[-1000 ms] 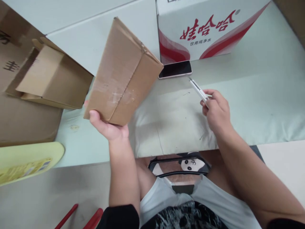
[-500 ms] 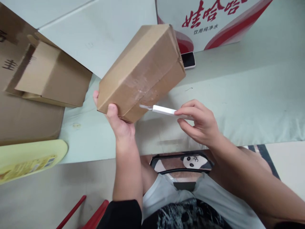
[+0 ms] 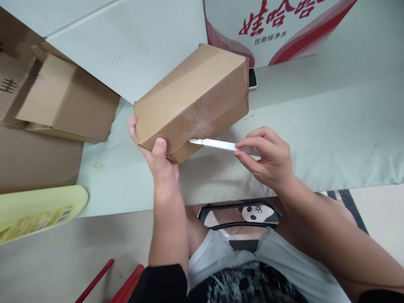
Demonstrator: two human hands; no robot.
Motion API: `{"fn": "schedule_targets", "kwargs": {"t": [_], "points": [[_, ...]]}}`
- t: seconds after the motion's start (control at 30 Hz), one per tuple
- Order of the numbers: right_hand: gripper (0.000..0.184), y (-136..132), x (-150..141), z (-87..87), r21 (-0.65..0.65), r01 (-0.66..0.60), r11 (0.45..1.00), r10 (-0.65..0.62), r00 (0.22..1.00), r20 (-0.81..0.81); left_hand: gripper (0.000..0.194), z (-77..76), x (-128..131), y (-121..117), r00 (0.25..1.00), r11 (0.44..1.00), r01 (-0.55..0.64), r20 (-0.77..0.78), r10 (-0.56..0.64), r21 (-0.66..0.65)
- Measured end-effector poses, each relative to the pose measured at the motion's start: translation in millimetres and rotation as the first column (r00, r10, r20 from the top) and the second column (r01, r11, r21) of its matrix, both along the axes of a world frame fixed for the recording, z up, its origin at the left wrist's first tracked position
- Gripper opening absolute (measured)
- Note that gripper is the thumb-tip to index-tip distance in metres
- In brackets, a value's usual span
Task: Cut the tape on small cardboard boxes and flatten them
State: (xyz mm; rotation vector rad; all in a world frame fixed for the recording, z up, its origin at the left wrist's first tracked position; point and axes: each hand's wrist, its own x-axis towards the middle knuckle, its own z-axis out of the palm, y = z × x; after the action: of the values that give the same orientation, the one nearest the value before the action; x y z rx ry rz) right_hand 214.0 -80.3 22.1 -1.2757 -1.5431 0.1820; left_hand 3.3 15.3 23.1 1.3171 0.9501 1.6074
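My left hand (image 3: 162, 162) grips the near left end of a brown cardboard box (image 3: 189, 92), thumb on the side facing me and fingers wrapped behind. The box is tilted, with clear tape across its seam. Held between the thumb and fingers of my right hand (image 3: 268, 158) is a slim white utility knife (image 3: 219, 144). Its blade points left, at the lower edge of the taped side. Whether the tip touches the cardboard I cannot tell.
An opened cardboard box (image 3: 69, 97) lies at the left on a larger carton. Behind stands a white carton with red lettering (image 3: 268, 38), a phone (image 3: 253, 78) beside it. A yellow-green container (image 3: 44, 210) is at the table's left edge, a red stool (image 3: 126, 286) below.
The box has turned in my left hand, its far end now lower and showing more of the top. The knife's blade has shifted slightly right, off its earlier spot.
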Motion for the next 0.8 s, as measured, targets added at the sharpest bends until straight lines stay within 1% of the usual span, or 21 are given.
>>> {"fn": "schedule_targets", "kwargs": {"t": [0.1, 0.17, 0.3, 0.43, 0.53, 0.67, 0.73, 0.8], "points": [[0.003, -0.6, 3.1, 1.3, -0.003, 0.065, 0.998, -0.064, 0.996, 0.058, 0.077, 1.4, -1.0, -0.2, 1.0, 1.0, -0.005, -0.019, 0.005, 0.004], [0.003, -1.0, 5.4, 1.8, -0.002, 0.091, 0.996, -0.09, 0.993, 0.081, 0.078, 1.2, -2.6, -0.1, 0.999, 1.0, 0.006, -0.035, -0.005, 0.025], [0.005, -0.7, 10.2, 2.4, 0.013, 0.111, 0.994, -0.112, 0.986, 0.12, 0.076, -0.5, -5.4, 0.1, 0.998, 0.996, 0.0, -0.062, 0.006, 0.093], [0.004, 0.9, 14.5, 1.6, 0.053, 0.115, 0.992, -0.12, 0.987, 0.109, 0.076, -1.3, -5.4, 0.4, 0.997, 0.993, -0.016, -0.068, 0.025, 0.12], [0.002, 1.2, 15.7, -0.1, 0.047, 0.15, 0.988, -0.154, 0.983, 0.102, 0.075, 0.3, -4.4, 0.5, 0.998, 0.997, -0.018, -0.052, 0.022, 0.079], [0.005, 0.4, 17.4, -0.7, 0.01, 0.246, 0.969, -0.245, 0.961, 0.13, 0.072, 4.5, -4.8, -0.1, 1.0, 1.0, -0.027, -0.016, 0.027, -0.016], [0.005, 0.1, 21.1, 0.5, 0.026, 0.293, 0.956, -0.293, 0.948, 0.123, 0.07, 6.1, -6.3, -0.2, 0.999, 0.999, -0.046, 0.009, 0.046, -0.025], [0.005, 0.1, 26.8, 1.9, 0.034, 0.341, 0.94, -0.342, 0.933, 0.107, 0.064, 7.1, -8.2, 0.2, 0.997, 0.998, -0.057, 0.051, 0.058, -0.027]]}}
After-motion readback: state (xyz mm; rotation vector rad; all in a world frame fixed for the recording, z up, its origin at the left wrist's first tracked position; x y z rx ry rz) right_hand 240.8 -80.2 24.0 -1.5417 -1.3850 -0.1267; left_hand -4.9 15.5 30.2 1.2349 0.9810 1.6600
